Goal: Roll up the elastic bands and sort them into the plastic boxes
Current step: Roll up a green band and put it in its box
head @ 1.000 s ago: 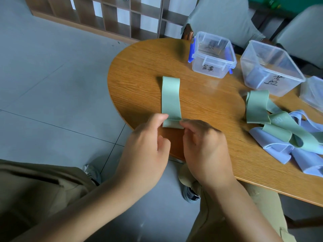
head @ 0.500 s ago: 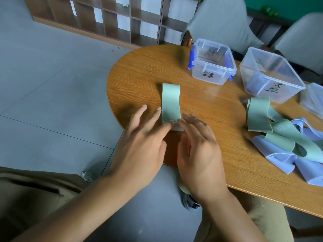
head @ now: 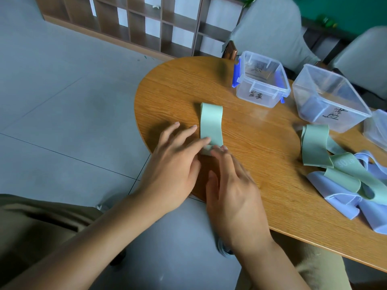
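Pressing flat, uncurled fingers on the near end of a green elastic band (head: 211, 122) lying on the counter (head: 261, 147), the left hand (head: 173, 164) and right hand (head: 232, 191) risk the started roll springing open if pressure slips.

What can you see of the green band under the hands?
The green band is a pale, matte, flat strip, rubbery-looking, lying lengthwise on the wooden table, pointing away from the person. Its near end is turned into a small roll. The left hand and right hand press that roll with straight fingers.
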Tool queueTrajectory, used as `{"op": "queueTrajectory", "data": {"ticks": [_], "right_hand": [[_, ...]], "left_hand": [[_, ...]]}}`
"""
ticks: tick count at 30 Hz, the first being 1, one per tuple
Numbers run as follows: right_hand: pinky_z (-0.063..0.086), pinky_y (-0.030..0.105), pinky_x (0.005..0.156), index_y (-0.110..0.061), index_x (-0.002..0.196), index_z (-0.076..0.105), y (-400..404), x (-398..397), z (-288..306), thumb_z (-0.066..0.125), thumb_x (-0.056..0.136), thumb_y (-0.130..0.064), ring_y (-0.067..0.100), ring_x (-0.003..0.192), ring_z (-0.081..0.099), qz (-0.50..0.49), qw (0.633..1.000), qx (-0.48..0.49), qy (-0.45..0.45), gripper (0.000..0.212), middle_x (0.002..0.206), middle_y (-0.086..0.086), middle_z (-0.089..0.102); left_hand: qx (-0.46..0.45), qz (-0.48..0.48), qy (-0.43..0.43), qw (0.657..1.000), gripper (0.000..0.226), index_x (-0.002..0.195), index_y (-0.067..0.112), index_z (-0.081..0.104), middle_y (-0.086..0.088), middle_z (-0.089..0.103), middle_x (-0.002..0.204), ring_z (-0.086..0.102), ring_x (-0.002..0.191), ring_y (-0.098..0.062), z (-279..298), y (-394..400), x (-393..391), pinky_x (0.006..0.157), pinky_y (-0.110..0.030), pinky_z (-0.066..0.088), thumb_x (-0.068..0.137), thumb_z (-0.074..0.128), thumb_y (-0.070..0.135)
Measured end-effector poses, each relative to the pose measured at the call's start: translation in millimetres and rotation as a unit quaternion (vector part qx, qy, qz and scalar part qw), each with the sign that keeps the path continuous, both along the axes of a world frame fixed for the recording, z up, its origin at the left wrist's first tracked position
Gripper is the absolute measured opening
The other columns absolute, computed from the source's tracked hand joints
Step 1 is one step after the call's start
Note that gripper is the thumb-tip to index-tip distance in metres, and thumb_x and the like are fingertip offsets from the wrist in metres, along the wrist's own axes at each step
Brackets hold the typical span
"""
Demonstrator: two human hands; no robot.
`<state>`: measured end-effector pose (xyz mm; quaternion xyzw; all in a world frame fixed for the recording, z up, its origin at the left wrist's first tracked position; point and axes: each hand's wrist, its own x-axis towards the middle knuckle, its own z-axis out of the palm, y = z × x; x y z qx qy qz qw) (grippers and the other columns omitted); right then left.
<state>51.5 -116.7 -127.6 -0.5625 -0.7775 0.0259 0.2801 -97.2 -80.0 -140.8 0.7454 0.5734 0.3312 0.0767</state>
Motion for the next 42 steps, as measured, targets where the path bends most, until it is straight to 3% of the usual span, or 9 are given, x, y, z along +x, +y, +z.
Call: {"op": "queueTrajectory", "data": {"ticks": [4, 9, 17, 23, 30, 35, 42], "right_hand": [[0.044, 0.047, 0.11, -0.007, 0.14, 0.051, 11.9, 2.9, -2.5, 0.041, 0.097, -0.013, 0.023, 0.144, 0.042, 0.005, 0.999, -0.012, -0.037, 0.045, 0.147, 0.01, 0.053], [0.044, 0.047, 0.109, -0.005, 0.141, 0.053, 19.6, 4.3, 1.5, 0.027, 0.096, -0.025, 0.027, 0.146, 0.037, 0.009, 0.995, -0.001, -0.099, 0.055, 0.151, 0.011, 0.05], [0.04, 0.051, 0.112, -0.007, 0.141, 0.054, 45.8, 3.0, 7.6, 0.017, 0.094, -0.027, 0.03, 0.149, 0.031, 0.005, 0.995, -0.013, -0.103, 0.064, 0.151, 0.012, 0.05], [0.047, 0.046, 0.093, -0.007, 0.131, 0.059, 58.5, -3.0, 12.0, 0.016, 0.088, -0.026, 0.032, 0.114, 0.041, -0.021, 0.99, 0.008, -0.141, 0.063, 0.129, 0.012, 0.05], [0.048, 0.046, 0.081, -0.004, 0.125, 0.063, 67.5, -7.2, 14.1, 0.027, 0.088, -0.026, 0.036, 0.105, 0.051, -0.038, 0.983, 0.033, -0.179, 0.057, 0.113, 0.014, 0.059], [0.046, 0.047, 0.085, 0.0, 0.119, 0.061, 63.4, -6.8, 16.6, 0.024, 0.087, -0.03, 0.038, 0.103, 0.053, -0.016, 0.989, 0.034, -0.145, 0.057, 0.105, 0.015, 0.065], [0.048, 0.047, 0.101, -0.004, 0.133, 0.059, 62.1, -2.4, 11.5, 0.026, 0.091, -0.024, 0.035, 0.126, 0.053, -0.007, 0.988, 0.017, -0.153, 0.057, 0.137, 0.016, 0.061]], "left_hand": [[0.018, 0.026, -0.009, 0.999, 0.048, 0.141, 0.005, 0.05, -0.011, 0.057, 0.136, 0.044, 0.131, -0.026, -2.2, -0.9, 1.8, 0.11, -0.032, 0.034, 0.095, 0.055, 0.017], [0.013, 0.036, -0.003, 0.999, 0.054, 0.142, 0.004, 0.046, -0.012, 0.058, 0.131, 0.049, 0.123, -0.028, -3.5, -1.6, 5.1, 0.104, -0.033, 0.037, 0.091, 0.059, 0.015], [0.008, 0.045, -0.003, 0.999, 0.055, 0.142, 0.005, 0.046, -0.01, 0.059, 0.13, 0.05, 0.121, -0.027, -2.5, -3.1, 6.7, 0.104, -0.038, 0.042, 0.09, 0.05, 0.019], [0.006, 0.043, -0.005, 0.999, 0.055, 0.141, 0.003, 0.047, -0.01, 0.06, 0.126, 0.051, 0.119, -0.027, -2.3, -2.9, 6.0, 0.103, -0.037, 0.042, 0.089, 0.05, 0.018], [0.005, 0.041, -0.008, 0.999, 0.055, 0.142, 0.001, 0.047, -0.012, 0.059, 0.128, 0.05, 0.119, -0.026, -2.0, -2.7, 5.6, 0.104, -0.034, 0.04, 0.088, 0.057, 0.012], [0.007, 0.051, 0.005, 0.999, 0.05, 0.137, 0.004, 0.053, -0.011, 0.057, 0.135, 0.05, 0.125, -0.026, -3.8, -1.7, 4.5, 0.107, -0.032, 0.039, 0.089, 0.05, 0.019], [0.004, 0.048, 0.021, 0.999, 0.04, 0.12, 0.007, 0.066, -0.009, 0.061, 0.133, 0.049, 0.13, -0.027, -6.3, 1.9, 0.4, 0.109, -0.035, 0.04, 0.091, 0.047, 0.027]]}}
